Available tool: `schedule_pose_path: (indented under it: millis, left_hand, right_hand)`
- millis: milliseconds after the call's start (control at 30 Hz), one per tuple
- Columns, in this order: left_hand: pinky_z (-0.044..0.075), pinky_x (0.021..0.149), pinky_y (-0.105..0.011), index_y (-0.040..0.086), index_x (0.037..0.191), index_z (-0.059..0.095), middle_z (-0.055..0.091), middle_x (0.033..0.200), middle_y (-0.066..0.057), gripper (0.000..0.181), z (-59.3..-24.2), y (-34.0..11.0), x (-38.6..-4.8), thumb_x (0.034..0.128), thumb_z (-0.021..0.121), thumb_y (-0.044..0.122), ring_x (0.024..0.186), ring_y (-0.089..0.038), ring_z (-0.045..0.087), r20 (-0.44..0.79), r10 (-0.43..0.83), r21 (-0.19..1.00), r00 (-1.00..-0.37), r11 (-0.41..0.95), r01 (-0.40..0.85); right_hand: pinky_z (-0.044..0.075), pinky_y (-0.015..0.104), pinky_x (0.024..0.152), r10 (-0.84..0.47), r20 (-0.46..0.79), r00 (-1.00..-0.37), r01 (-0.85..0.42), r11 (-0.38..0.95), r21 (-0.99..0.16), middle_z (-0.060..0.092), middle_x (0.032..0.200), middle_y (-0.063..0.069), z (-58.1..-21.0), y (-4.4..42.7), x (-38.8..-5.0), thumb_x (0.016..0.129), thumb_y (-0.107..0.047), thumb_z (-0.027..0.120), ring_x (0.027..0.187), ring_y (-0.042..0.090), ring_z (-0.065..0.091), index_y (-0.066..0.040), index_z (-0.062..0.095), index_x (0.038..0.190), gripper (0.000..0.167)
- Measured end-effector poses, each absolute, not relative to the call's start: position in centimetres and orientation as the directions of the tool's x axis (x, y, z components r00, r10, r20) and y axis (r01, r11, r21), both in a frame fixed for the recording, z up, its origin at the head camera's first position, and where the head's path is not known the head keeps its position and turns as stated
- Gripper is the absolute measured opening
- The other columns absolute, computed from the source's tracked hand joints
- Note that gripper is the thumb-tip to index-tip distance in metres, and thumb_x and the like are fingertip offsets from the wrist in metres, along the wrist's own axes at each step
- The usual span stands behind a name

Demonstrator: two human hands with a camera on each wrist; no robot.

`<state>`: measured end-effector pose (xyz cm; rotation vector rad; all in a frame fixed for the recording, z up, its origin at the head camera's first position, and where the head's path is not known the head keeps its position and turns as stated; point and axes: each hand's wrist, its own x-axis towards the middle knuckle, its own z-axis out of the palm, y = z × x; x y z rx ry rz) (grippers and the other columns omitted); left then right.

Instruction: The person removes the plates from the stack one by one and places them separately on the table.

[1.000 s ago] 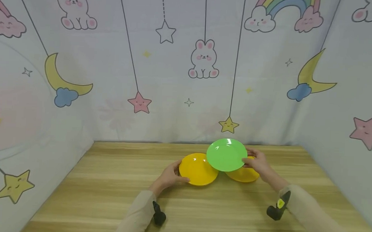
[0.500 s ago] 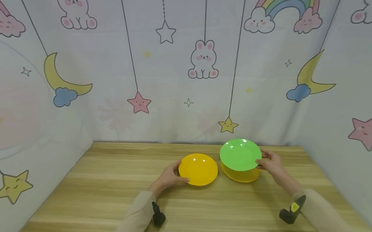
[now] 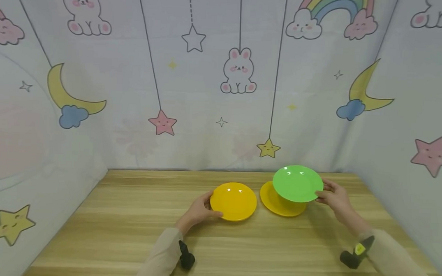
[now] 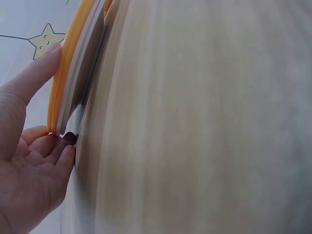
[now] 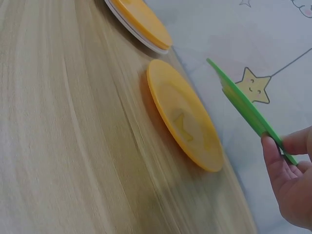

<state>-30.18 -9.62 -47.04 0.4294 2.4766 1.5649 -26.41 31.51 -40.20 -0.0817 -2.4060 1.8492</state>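
My right hand pinches the right rim of a green plate, thumb on top and fingers beneath. The green plate is held in the air above a yellow-orange plate that lies on the table, as the right wrist view shows a gap between them. My left hand holds the left edge of another yellow-orange plate, its thumb on the rim and its fingers under the edge. A pale plate sits directly beneath that one in the left wrist view.
A wood-grain table carries the plates. Behind it and at both sides hangs a pale cloth printed with stars, moons and rabbits. Dark wrist cameras are strapped over the sleeves.
The right hand has carried the green plate to the right, from beside the left plate to over the right yellow-orange plate. The left hand has kept its hold, nearly still.
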Motion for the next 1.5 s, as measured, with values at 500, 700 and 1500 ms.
schedule_pose_path:
  millis: [500, 700, 1500]
  left_hand:
    - [0.028, 0.106, -0.045, -0.004, 0.140, 0.024, 0.028, 0.144, -0.020, 0.094, -46.8, -9.6, -30.2, 0.0696, 0.079, 0.025, 0.130, -0.034, 0.030, 0.004, 0.338, 0.903, -0.941, 0.403, 0.148]
    - [0.028, 0.106, -0.045, -0.005, 0.140, 0.023, 0.028, 0.144, -0.021, 0.095, -46.9, -9.7, -30.2, 0.0698, 0.079, 0.025, 0.131, -0.034, 0.030, 0.003, 0.338, 0.903, -0.941, 0.403, 0.148]
    - [0.027, 0.107, -0.046, -0.006, 0.140, 0.023, 0.027, 0.144, -0.021, 0.095, -46.9, -9.7, -30.3, 0.0697, 0.079, 0.023, 0.131, -0.035, 0.029, 0.009, 0.342, 0.907, -0.940, 0.393, 0.152]
  right_hand:
    - [0.054, 0.019, 0.067, 0.209, 0.054, -0.976, -0.033, 0.104, -0.994, 0.054, 0.085, -0.007, -41.4, 34.6, -25.9, 0.083, 0.005, 0.057, 0.066, 0.004, 0.062, 0.015, 0.018, 0.136, 0.067]
    - [0.054, 0.019, 0.067, 0.249, 0.021, -0.968, 0.018, 0.153, -0.988, 0.052, 0.082, -0.012, -41.6, 35.3, -25.3, 0.085, 0.005, 0.054, 0.064, -0.001, 0.059, 0.017, 0.012, 0.136, 0.067]
    - [0.054, 0.018, 0.067, 0.402, -0.098, -0.911, 0.111, 0.010, -0.994, 0.051, 0.076, -0.006, -44.4, 37.5, -23.9, 0.083, 0.011, 0.051, 0.060, 0.000, 0.059, 0.013, 0.006, 0.138, 0.071]
